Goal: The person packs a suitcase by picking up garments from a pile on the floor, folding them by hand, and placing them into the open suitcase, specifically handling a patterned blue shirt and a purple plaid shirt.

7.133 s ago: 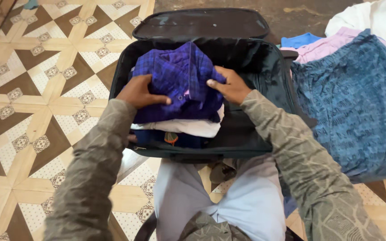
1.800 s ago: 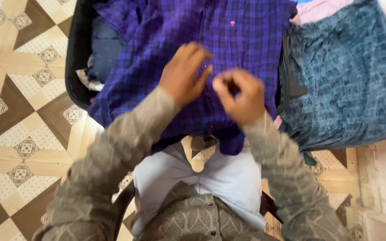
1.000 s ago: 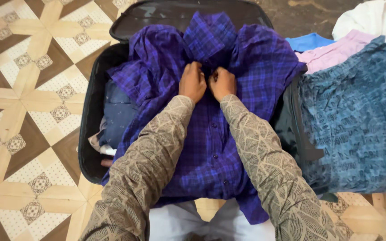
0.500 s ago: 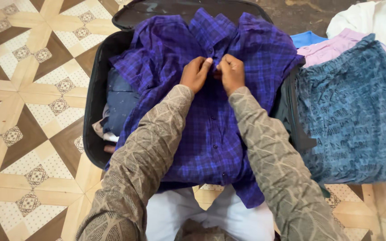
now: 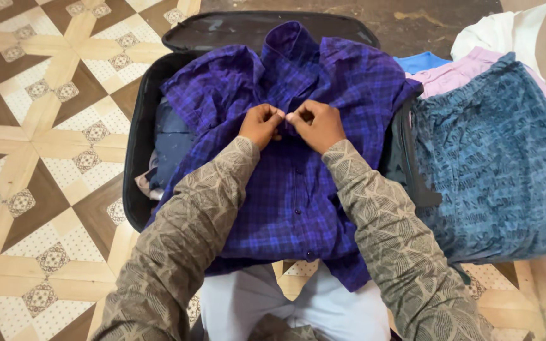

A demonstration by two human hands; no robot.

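The purple checked shirt (image 5: 298, 189) lies spread over our open black suitcase (image 5: 135, 158). The placket may slip or close crooked, we judge, because the cloth is loose. Our left hand (image 5: 259, 124) and right hand (image 5: 314, 125) are nearly closed, both pinching the shirt front below the collar.

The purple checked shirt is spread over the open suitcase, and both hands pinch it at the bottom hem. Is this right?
Not quite. The head view shows the left hand and right hand pinching the shirt at the button line just below the collar, not at the bottom hem. The rest holds: the shirt is spread over the open suitcase.
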